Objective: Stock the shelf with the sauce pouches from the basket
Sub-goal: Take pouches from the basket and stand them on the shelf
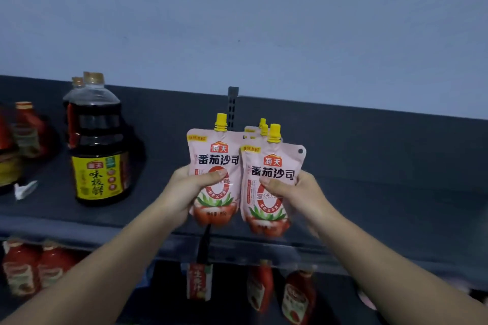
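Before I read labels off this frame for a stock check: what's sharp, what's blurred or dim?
Head view: print on the left pouch and right pouch is sharp, evenly lit; the soy sauce bottle reads softer; the red bottles below are dim and smeared.

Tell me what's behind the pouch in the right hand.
Behind the front pouch in the right hand, two more yellow caps and a pink pouch top show. Their bodies are covered, so whether the hand holds them or they stand on the shelf cannot be told.
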A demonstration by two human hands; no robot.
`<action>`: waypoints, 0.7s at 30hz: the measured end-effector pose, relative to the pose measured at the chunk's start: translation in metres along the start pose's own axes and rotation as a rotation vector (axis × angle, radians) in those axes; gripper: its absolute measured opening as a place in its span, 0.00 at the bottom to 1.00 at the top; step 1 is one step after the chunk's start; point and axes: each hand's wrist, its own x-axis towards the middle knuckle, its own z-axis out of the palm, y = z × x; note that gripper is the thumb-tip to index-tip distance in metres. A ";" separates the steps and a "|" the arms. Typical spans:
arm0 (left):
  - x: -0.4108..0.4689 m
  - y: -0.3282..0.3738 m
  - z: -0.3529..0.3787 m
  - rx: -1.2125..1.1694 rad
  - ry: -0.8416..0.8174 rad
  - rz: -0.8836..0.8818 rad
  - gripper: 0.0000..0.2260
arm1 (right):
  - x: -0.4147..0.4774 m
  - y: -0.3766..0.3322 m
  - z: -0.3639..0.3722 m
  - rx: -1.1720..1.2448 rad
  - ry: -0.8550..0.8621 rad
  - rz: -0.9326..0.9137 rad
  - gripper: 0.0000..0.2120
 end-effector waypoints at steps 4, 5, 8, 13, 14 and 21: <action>0.065 -0.043 0.047 0.021 0.023 -0.072 0.12 | 0.054 0.018 -0.066 -0.068 -0.033 0.065 0.14; 0.076 -0.054 0.051 0.021 0.044 -0.088 0.11 | 0.064 0.025 -0.074 -0.092 -0.049 0.075 0.14; 0.083 -0.053 0.053 0.025 0.028 -0.075 0.11 | 0.066 0.023 -0.075 -0.132 -0.061 0.057 0.12; 0.100 -0.052 0.050 0.076 -0.021 -0.067 0.15 | 0.069 0.029 -0.067 -0.122 -0.091 0.050 0.10; 0.107 -0.057 0.051 0.088 -0.020 -0.071 0.14 | 0.074 0.034 -0.068 -0.118 -0.102 0.052 0.11; 0.135 -0.067 0.053 0.175 -0.075 -0.117 0.07 | 0.086 0.056 -0.058 -0.045 -0.057 0.023 0.11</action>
